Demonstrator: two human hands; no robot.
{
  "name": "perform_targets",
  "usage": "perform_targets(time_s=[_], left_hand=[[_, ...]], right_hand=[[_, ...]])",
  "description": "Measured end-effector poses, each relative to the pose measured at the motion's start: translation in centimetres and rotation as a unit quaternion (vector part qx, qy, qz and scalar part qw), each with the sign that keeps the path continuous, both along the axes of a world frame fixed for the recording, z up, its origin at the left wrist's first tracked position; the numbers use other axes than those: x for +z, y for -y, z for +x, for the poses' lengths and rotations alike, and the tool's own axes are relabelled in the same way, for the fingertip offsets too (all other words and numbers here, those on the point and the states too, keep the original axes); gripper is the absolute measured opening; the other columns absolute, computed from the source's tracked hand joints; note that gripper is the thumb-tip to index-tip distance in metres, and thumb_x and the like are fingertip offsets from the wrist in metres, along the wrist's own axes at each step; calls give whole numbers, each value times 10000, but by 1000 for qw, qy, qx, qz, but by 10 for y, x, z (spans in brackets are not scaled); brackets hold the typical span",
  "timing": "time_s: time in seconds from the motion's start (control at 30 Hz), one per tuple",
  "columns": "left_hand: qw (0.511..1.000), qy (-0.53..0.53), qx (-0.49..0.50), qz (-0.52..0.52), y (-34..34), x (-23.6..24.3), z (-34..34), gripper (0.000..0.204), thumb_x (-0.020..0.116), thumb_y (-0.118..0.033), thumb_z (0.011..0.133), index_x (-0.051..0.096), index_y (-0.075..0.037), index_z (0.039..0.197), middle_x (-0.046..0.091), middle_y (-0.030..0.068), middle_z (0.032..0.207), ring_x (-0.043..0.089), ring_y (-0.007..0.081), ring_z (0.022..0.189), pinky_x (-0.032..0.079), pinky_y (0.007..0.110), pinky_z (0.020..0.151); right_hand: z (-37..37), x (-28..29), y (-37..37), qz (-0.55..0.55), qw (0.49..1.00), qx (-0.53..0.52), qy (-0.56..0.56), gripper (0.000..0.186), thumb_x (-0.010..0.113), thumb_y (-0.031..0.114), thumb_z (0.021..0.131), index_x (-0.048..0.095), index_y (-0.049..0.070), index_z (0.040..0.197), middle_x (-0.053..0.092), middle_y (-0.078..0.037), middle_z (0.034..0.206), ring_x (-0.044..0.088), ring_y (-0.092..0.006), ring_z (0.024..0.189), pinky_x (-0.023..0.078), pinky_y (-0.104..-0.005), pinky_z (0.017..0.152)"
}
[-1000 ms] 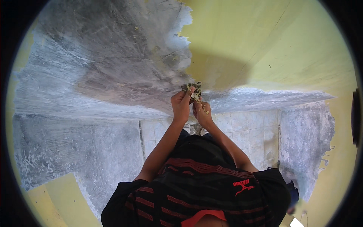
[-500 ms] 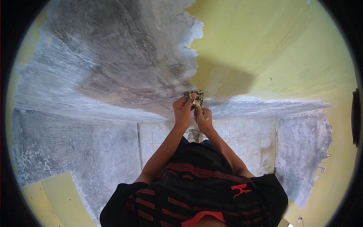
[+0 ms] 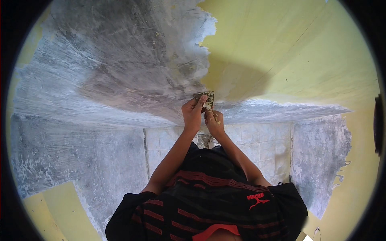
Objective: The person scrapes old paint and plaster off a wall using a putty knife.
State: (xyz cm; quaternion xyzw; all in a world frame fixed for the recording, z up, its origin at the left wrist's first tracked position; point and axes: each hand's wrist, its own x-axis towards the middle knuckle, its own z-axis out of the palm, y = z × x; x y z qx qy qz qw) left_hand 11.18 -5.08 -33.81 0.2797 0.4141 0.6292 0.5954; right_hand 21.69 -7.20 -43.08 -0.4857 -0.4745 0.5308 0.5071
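Note:
At the centre I hold a flat scraper (image 3: 209,97) crusted with pale yellow flakes, in front of a wall half bare grey (image 3: 120,48) and half yellow paint (image 3: 289,40) with a ragged edge between. My left hand (image 3: 193,114) is closed on the scraper's blade, its thumb on the flakes. My right hand (image 3: 215,124) is closed just below, gripping the scraper's lower part, with flakes stuck on its fingers and thumb.
Pale floor tiles (image 3: 257,144) and my feet lie below my hands. Patchy side walls (image 3: 60,156) close in on the left and right. A dark object (image 3: 377,124) sits at the right rim.
My hands and the scraper dipped slightly in the picture, then rose again, the grip much the same. A dark blue shape seen at lower right a second ago is out of sight.

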Motion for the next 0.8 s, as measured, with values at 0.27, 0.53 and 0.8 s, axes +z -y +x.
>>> perform_targets(time_s=[0.27,0.53,0.8], left_hand=[[999,-49,-1,1,1,-1,-4,222,728,-173,976,749,37,905,694,11,759,607,65,657,470,236,587],[986,-164,36,22,-5,7,-7,285,752,-184,959,703,9,754,596,-54,642,446,23,587,344,243,525],[996,-82,18,39,-3,20,-1,329,772,-214,949,683,2,719,549,-85,623,392,4,585,286,245,506]], right_hand=[[-9,16,8,-99,991,16,-87,497,517,425,1078,506,92,710,458,26,586,415,-74,460,303,-260,413],[-9,28,2,-80,994,24,-69,522,489,473,1080,508,93,722,446,30,578,395,-67,454,280,-254,408],[-8,53,2,-12,997,13,-70,496,509,439,1079,522,81,736,461,25,585,410,-72,473,298,-253,429]])
